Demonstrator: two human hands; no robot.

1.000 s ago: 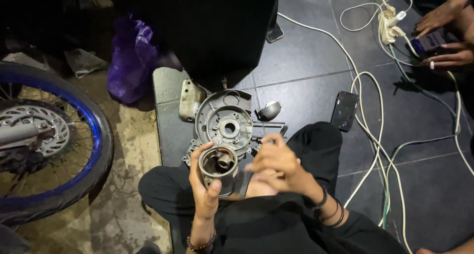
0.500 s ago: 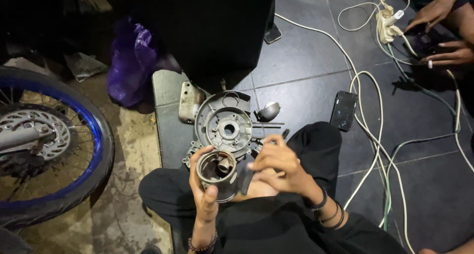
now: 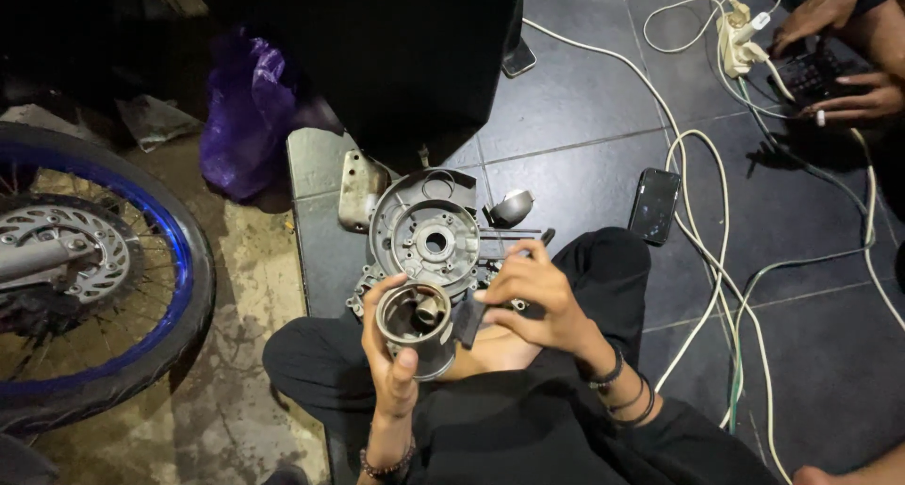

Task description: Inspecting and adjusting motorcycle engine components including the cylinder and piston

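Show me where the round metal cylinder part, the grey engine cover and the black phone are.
round metal cylinder part (image 3: pixel 416 327), head view, its rim.
grey engine cover (image 3: pixel 426 232), head view, inner face.
black phone (image 3: pixel 654 205), head view, screen.

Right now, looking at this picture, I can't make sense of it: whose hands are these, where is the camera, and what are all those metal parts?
The camera sits on a person's head and looks down, so you see their own two hands and crossed legs in black trousers. The left hand grips a round metal cup-shaped part, open end up. The right hand holds a small dark piece against its side. On the dark floor tiles in front lies a round grey engine casing, with a phone and white cables to the right. A blue-rimmed motorcycle wheel stands at the left beside a purple bag. The hands at the top right belong to someone else.
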